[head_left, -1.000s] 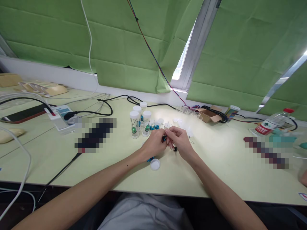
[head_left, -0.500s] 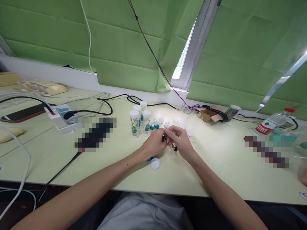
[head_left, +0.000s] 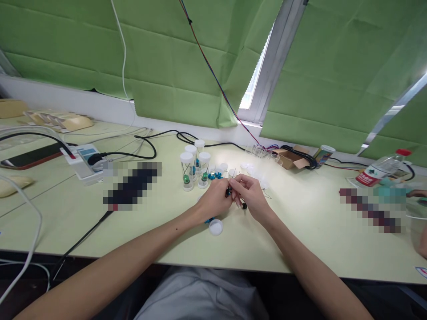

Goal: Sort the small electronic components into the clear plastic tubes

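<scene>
At the far right edge, part of another person's hand [head_left: 416, 193] has come into view since the earlier frame; your own two hands have barely shifted. Your left hand [head_left: 216, 195] and right hand [head_left: 251, 195] meet over the table [head_left: 300, 235], thumbs and forefingers drawn together at the tips. Your left fingers are closed on one small dark piece [head_left: 228, 192], which sits between the two hands, partly hidden. Your right fingers are curled in narrow beside it, but I cannot tell whether they grip it too. A second dark piece [head_left: 244, 206] shows just below your right fingers; whether it is held or lying there is unclear.

Beyond your left hand you have four clear tubes [head_left: 203, 169] standing upright with white lids: two hold a green piece each, and blue shows in the other two. One white cap [head_left: 216, 227] lies near your left wrist, beside a bit of blue [head_left: 209, 220]. More blue pieces [head_left: 215, 176] lie past your knuckles, too crowded to count. Farther right are one open cardboard box [head_left: 289, 158] and one red-capped bottle [head_left: 372, 172].
</scene>
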A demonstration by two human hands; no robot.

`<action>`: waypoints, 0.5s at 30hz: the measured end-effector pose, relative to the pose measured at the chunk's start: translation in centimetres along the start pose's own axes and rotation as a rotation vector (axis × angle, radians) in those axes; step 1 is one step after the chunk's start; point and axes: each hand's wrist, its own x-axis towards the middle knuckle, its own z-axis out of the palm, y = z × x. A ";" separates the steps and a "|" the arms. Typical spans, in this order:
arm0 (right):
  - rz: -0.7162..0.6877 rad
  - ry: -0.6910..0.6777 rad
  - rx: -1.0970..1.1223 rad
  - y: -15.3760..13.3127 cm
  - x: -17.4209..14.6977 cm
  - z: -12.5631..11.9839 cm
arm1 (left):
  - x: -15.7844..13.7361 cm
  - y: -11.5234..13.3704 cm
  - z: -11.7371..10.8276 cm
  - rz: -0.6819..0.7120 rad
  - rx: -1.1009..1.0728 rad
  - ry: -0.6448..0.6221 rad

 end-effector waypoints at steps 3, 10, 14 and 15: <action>0.002 0.000 0.002 0.1 0.0 0.0 | -0.1 0.0 0.0 -0.001 0.012 -0.004; -0.005 -0.014 0.006 0.3 0.1 -0.2 | -0.1 0.1 0.0 -0.007 0.009 -0.010; -0.010 -0.014 0.010 0.4 0.1 -0.2 | -0.1 0.1 0.0 -0.004 0.014 -0.014; -0.009 -0.014 0.011 0.4 0.1 -0.2 | -0.1 0.1 0.0 -0.001 0.013 -0.015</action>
